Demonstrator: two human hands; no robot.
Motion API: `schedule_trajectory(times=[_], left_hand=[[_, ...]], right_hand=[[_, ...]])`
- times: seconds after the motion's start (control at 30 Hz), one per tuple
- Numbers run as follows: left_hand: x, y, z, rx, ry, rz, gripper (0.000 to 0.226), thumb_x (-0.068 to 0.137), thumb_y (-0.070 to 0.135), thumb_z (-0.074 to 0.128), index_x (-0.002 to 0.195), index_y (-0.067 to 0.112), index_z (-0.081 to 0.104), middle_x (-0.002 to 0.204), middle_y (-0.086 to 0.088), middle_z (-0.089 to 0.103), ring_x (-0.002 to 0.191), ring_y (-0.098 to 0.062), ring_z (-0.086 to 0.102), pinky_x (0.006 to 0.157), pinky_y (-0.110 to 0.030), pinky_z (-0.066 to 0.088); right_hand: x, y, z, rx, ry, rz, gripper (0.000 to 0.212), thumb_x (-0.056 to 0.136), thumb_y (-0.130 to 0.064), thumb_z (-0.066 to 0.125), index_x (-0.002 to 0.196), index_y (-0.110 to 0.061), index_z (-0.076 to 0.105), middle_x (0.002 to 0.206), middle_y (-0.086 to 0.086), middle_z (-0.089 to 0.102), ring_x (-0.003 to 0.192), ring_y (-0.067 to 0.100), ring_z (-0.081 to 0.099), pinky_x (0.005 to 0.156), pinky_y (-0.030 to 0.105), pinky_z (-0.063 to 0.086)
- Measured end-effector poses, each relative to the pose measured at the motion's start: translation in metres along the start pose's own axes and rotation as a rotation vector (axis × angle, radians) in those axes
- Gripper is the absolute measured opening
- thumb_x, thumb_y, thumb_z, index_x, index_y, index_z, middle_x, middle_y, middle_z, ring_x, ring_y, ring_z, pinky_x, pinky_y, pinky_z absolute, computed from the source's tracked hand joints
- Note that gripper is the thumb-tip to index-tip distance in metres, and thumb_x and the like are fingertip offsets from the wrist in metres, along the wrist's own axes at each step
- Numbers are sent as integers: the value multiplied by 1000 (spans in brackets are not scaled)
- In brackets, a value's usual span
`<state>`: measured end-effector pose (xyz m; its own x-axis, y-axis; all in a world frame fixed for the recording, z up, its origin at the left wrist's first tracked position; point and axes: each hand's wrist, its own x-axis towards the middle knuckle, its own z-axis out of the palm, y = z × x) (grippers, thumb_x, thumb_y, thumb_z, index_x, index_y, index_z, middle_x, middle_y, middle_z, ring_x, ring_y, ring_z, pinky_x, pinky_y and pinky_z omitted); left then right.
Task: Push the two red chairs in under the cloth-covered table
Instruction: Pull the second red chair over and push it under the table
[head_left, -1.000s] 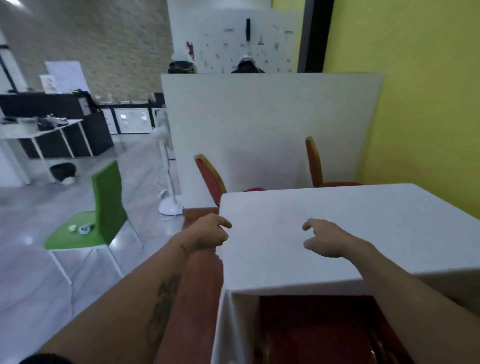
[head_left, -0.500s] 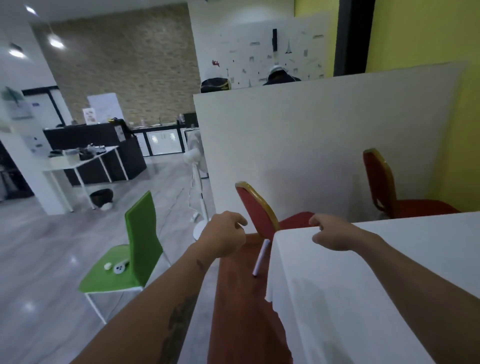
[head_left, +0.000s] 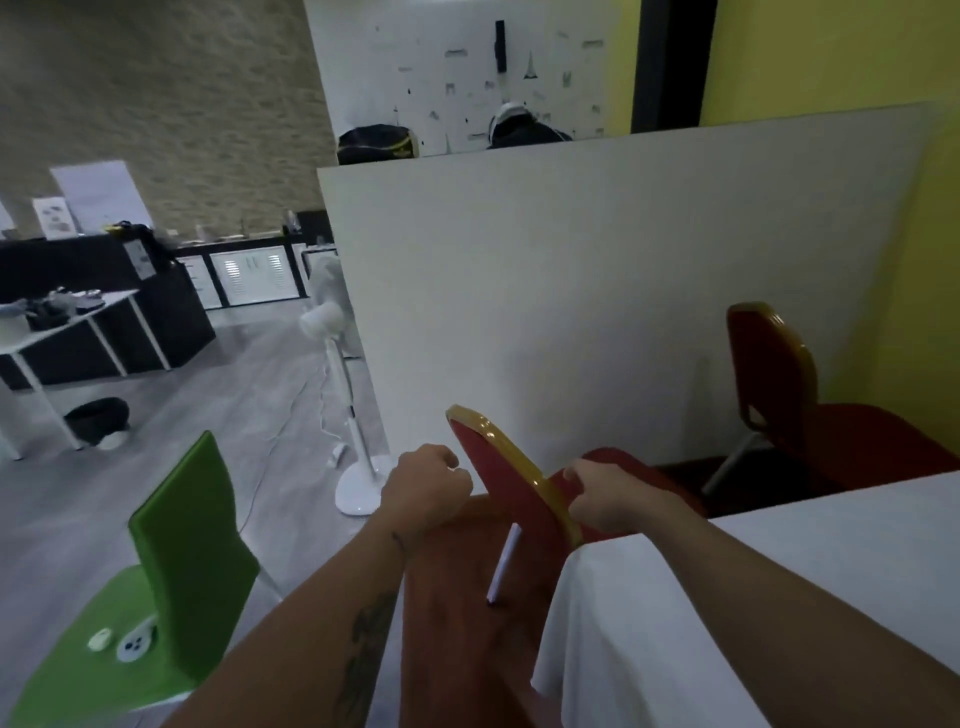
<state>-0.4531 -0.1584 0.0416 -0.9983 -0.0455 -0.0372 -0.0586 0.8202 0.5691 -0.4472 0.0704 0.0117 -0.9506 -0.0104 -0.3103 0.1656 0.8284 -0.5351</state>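
Hands met the near red chair (head_left: 511, 480) at the table (head_left: 779, 597) corner: our right hand (head_left: 605, 499) gripped its backrest for pushing, our left hand (head_left: 423, 486) was a closed fist beside it.

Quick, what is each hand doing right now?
Left hand: closed in a fist beside the backrest of the near red chair with the gold rim; contact cannot be told.
Right hand: closed on that backrest's gold rim.
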Motion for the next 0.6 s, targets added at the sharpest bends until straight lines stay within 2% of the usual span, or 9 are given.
schedule_trajectory(times=[0.1, 0.17, 0.3, 0.4, 0.5, 0.6], left_hand=[[59, -10, 13, -89, -36, 10, 35, 79, 27, 54, 108, 21, 70, 101, 1, 66, 90, -22, 63, 84, -31, 52], [101, -18, 25, -137, -86, 13, 36, 80, 28, 54, 111, 19, 69, 107, -2, 67, 93, -23, 59, 80, -29, 45], [163, -27, 48, -178, -201, -3, 23, 81, 30, 54, 101, 23, 63, 109, -8, 68, 93, -28, 62, 82, -34, 49], [199, -16, 68, -264, -288, -92, 47, 78, 36, 52, 116, 13, 64, 116, -14, 68, 105, -36, 64, 93, -39, 52], [231, -7, 93, -395, -349, -261, 78, 67, 39, 55, 133, -2, 49, 126, -19, 62, 113, -39, 61, 97, -41, 51], [248, 1, 116, -506, -391, -352, 83, 69, 31, 63, 135, -8, 30, 122, -19, 57, 112, -41, 61, 96, -44, 54]], right_hand=[[45, -17, 13, -3, -8, 59, 61, 85, -18, 61, 145, -16, 48, 137, 9, 59, 118, 28, 59, 97, 41, 55], [74, -28, 19, -38, -5, 94, 61, 82, -22, 58, 142, -18, 47, 135, 10, 58, 116, 29, 59, 98, 43, 54], [117, -42, 36, -77, -21, 185, 61, 86, -19, 59, 145, -18, 42, 129, 11, 56, 111, 28, 58, 88, 40, 54], [137, -40, 47, -99, -27, 253, 49, 89, -23, 58, 136, -17, 45, 126, 12, 56, 111, 31, 60, 86, 41, 53], [148, -30, 56, -114, -14, 312, 42, 95, -31, 58, 134, -19, 48, 126, 10, 59, 111, 32, 61, 89, 41, 53], [155, -20, 62, -83, 10, 334, 34, 92, -40, 61, 121, -23, 56, 115, 5, 64, 101, 27, 64, 85, 39, 53]])
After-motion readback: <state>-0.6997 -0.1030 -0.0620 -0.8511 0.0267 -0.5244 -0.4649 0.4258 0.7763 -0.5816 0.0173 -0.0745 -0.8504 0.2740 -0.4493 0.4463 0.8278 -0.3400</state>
